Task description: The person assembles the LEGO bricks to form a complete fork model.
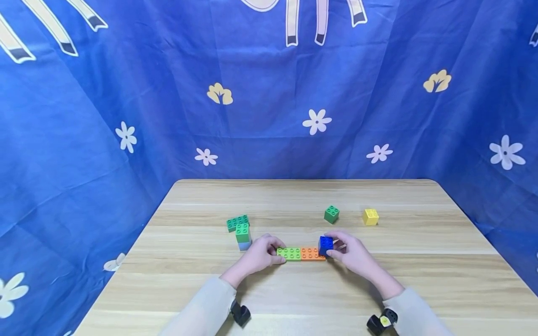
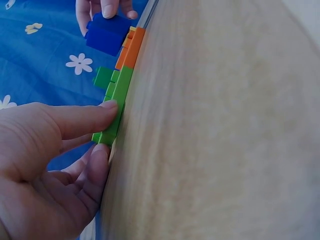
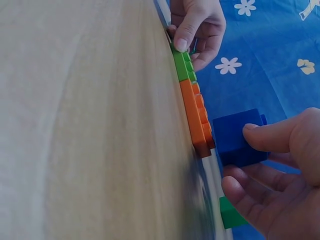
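A lime green brick (image 1: 289, 254) and an orange brick (image 1: 310, 254) lie end to end on the table, studs up. The left hand (image 1: 259, 255) holds the lime brick's left end between thumb and fingers. In the right hand (image 1: 352, 253), thumb and fingers pinch a blue brick (image 1: 325, 245) by its right side. That brick is over the orange brick's right end; in the right wrist view the blue brick (image 3: 239, 139) is right at the orange brick's studs (image 3: 201, 107), and I cannot tell whether they touch.
Beyond the hands stand a small green brick (image 1: 331, 214) and a yellow brick (image 1: 371, 217). Left of the left hand, a green brick on a light blue one forms a stack (image 1: 243, 236), with a long dark green brick (image 1: 237, 223) just behind. A blue curtain (image 1: 269, 140) surrounds the wooden table.
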`<state>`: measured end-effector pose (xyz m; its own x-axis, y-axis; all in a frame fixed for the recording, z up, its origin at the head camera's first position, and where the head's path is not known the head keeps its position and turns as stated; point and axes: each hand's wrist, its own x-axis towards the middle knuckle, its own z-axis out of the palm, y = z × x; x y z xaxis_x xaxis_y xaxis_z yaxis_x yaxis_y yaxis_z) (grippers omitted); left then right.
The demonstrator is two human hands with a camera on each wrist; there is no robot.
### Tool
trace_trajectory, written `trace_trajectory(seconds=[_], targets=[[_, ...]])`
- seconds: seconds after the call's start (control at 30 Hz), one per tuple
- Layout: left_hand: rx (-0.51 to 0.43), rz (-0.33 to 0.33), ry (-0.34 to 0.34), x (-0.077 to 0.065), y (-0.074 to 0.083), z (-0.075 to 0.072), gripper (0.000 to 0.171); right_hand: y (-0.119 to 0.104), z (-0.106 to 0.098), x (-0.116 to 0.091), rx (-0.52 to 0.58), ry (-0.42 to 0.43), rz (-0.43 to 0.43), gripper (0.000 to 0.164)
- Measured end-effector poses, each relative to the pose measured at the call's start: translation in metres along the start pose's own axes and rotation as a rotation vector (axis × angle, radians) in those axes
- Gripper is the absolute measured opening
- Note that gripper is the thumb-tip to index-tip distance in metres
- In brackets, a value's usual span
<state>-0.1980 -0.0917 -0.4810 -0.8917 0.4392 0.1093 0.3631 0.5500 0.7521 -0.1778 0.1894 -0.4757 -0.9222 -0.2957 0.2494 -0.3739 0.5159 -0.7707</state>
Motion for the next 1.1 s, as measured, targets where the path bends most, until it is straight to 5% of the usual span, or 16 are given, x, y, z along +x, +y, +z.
trace_trajectory(seconds=[1.1], targets=[[-0.010,-0.016,0.001,0.0007,-0.0005,-0.0003,0.031,-0.0090,0.0060,0.0035,-0.023,-0.049,0.013,0.037]])
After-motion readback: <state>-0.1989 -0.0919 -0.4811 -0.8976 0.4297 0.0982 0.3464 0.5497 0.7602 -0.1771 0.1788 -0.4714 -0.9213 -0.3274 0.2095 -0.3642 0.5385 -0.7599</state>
